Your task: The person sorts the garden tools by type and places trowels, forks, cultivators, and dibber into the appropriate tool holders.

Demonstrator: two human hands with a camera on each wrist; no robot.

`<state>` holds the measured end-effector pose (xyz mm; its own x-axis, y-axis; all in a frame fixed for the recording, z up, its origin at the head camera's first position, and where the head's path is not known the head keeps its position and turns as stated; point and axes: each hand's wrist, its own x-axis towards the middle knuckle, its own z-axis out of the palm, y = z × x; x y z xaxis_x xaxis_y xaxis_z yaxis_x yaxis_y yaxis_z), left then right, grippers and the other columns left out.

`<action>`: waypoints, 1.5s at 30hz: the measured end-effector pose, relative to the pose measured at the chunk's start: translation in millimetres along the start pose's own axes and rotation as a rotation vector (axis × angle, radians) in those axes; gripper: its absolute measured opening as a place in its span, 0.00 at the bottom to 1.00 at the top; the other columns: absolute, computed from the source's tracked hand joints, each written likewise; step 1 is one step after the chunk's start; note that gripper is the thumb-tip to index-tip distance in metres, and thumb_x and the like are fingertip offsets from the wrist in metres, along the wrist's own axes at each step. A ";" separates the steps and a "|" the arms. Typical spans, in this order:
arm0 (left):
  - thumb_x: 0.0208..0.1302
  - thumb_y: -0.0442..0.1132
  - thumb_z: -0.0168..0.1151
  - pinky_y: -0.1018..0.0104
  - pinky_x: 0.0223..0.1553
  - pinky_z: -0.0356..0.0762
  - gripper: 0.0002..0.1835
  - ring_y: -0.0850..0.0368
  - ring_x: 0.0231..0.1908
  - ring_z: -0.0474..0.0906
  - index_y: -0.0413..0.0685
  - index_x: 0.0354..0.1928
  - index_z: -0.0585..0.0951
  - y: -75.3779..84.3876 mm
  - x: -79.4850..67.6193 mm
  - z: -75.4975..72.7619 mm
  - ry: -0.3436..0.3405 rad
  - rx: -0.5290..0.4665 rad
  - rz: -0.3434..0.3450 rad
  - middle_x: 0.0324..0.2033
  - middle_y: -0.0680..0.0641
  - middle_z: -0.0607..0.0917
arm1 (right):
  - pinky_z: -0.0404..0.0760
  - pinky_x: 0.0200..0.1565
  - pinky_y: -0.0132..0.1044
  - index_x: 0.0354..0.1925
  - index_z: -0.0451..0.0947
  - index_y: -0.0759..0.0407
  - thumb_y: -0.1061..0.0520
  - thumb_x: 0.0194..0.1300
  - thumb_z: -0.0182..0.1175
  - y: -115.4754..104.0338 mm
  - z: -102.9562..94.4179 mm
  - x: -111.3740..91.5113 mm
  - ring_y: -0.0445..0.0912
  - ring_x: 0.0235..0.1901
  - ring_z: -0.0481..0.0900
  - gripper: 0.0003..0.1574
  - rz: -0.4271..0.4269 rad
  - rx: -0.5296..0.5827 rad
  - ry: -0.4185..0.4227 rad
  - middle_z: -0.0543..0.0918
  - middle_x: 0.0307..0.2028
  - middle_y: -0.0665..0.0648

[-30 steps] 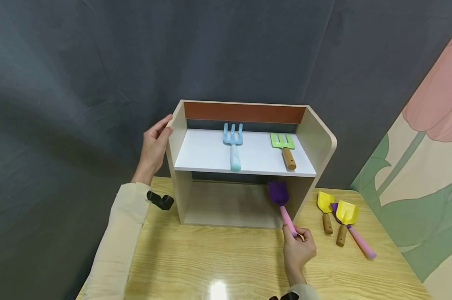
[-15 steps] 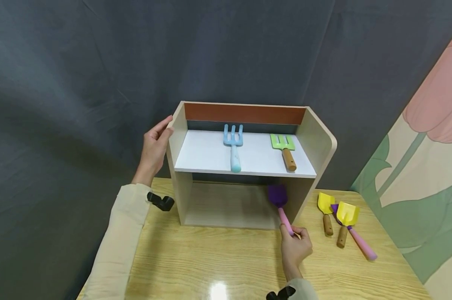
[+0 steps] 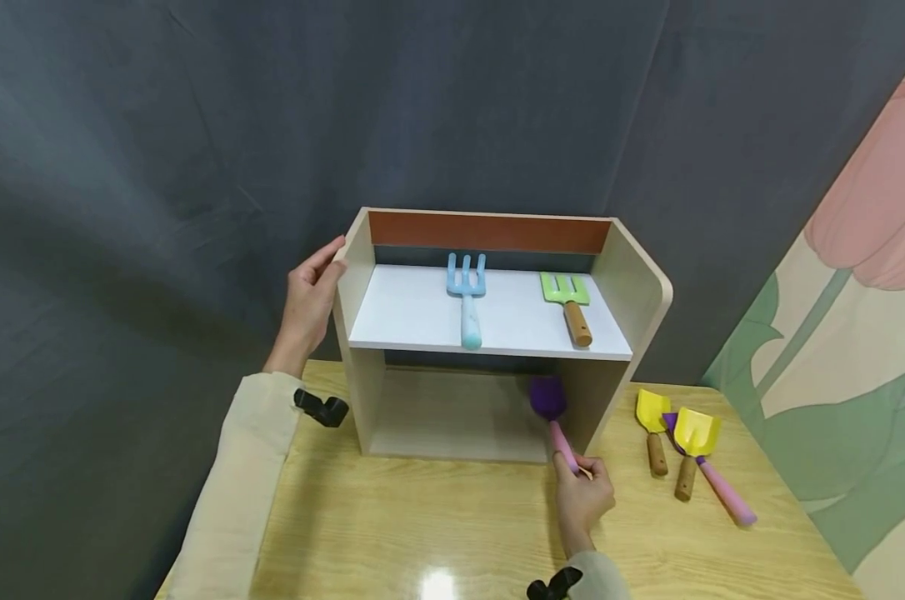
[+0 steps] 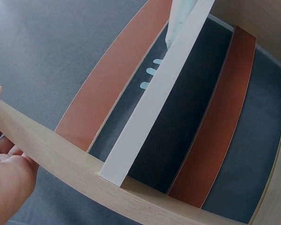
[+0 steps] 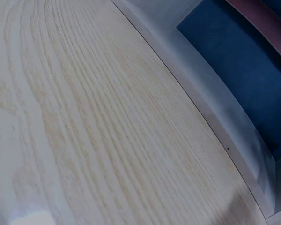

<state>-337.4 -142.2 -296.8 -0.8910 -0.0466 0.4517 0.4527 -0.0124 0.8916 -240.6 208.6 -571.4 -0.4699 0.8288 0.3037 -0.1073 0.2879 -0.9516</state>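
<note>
My right hand (image 3: 583, 500) pinches the pink handle of a toy shovel (image 3: 548, 398) near its end. Its purple blade is inside the lower compartment, toward the right wall. My left hand (image 3: 307, 304) grips the left side panel of a small wooden shelf (image 3: 358, 392) at its upper edge; the left wrist view shows the fingers (image 4: 9, 152) behind that panel. A light blue toy fork (image 3: 466, 292) and a green toy fork (image 3: 566, 289) with a brown handle lie on the white upper board (image 3: 512, 321), tines toward the back.
Right of the shelf, two yellow shovels, one nearer the shelf (image 3: 653, 410) and one farther right (image 3: 697, 432), lie on the wooden table (image 3: 422, 525). Beneath the farther one lies another purple shovel with a pink handle (image 3: 728, 493). A dark curtain (image 3: 482, 100) hangs behind.
My right hand has shifted a little left with the purple shovel, whose blade has moved slightly away from the right wall. My left hand keeps its grip on the shelf panel.
</note>
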 end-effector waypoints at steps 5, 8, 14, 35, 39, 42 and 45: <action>0.72 0.37 0.51 0.54 0.64 0.61 0.25 0.50 0.63 0.65 0.41 0.69 0.68 -1.1 -1.6 -2.0 0.000 0.004 -0.002 0.66 0.42 0.69 | 0.65 0.16 0.19 0.22 0.78 0.67 0.67 0.41 0.73 4.0 3.4 -4.5 0.27 0.15 0.70 0.11 0.000 -0.020 0.025 0.81 0.20 0.58; 0.72 0.37 0.51 0.54 0.64 0.61 0.25 0.50 0.63 0.66 0.40 0.69 0.68 -1.7 -1.0 -1.9 0.001 0.004 0.007 0.66 0.41 0.69 | 0.65 0.16 0.18 0.22 0.78 0.67 0.67 0.41 0.73 5.0 5.6 -4.1 0.26 0.16 0.70 0.11 0.002 -0.033 0.027 0.80 0.19 0.56; 0.71 0.37 0.51 0.54 0.63 0.63 0.25 0.50 0.62 0.67 0.40 0.68 0.68 -3.1 0.6 -2.2 0.001 0.004 0.016 0.65 0.41 0.70 | 0.64 0.17 0.18 0.22 0.77 0.66 0.65 0.42 0.73 6.6 11.2 -0.4 0.26 0.16 0.69 0.12 0.000 -0.053 0.038 0.78 0.17 0.51; 0.72 0.36 0.51 0.57 0.64 0.62 0.24 0.51 0.62 0.67 0.39 0.68 0.68 -4.1 0.4 -1.6 -0.002 -0.011 0.028 0.65 0.41 0.71 | 0.63 0.21 0.22 0.24 0.78 0.66 0.64 0.42 0.73 13.9 18.5 3.3 0.31 0.18 0.67 0.12 0.027 -0.131 0.001 0.83 0.23 0.59; 0.72 0.36 0.51 0.56 0.64 0.62 0.25 0.50 0.63 0.66 0.37 0.69 0.67 -4.7 0.6 -1.8 -0.004 -0.008 0.028 0.65 0.40 0.70 | 0.64 0.20 0.21 0.24 0.78 0.65 0.64 0.43 0.73 17.5 18.9 3.4 0.28 0.18 0.68 0.12 0.028 -0.127 -0.007 0.82 0.22 0.58; 0.72 0.37 0.51 0.56 0.64 0.62 0.25 0.51 0.63 0.66 0.38 0.69 0.67 -4.7 0.4 -1.6 -0.002 -0.003 0.023 0.65 0.41 0.70 | 0.65 0.21 0.19 0.24 0.78 0.66 0.64 0.44 0.72 19.6 19.1 3.2 0.27 0.18 0.69 0.12 0.030 -0.125 -0.020 0.82 0.23 0.58; 0.72 0.37 0.51 0.56 0.64 0.62 0.25 0.51 0.63 0.67 0.40 0.69 0.68 -4.4 -0.1 -2.0 0.002 0.001 0.019 0.65 0.42 0.70 | 0.66 0.21 0.19 0.25 0.77 0.66 0.63 0.45 0.72 21.0 19.2 3.3 0.27 0.19 0.69 0.12 0.040 -0.129 -0.034 0.82 0.24 0.59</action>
<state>-339.2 -144.1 -300.8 -0.8819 -0.0490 0.4688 0.4699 -0.0108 0.8827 -261.2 208.2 -591.3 -0.5009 0.8248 0.2622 0.0245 0.3163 -0.9483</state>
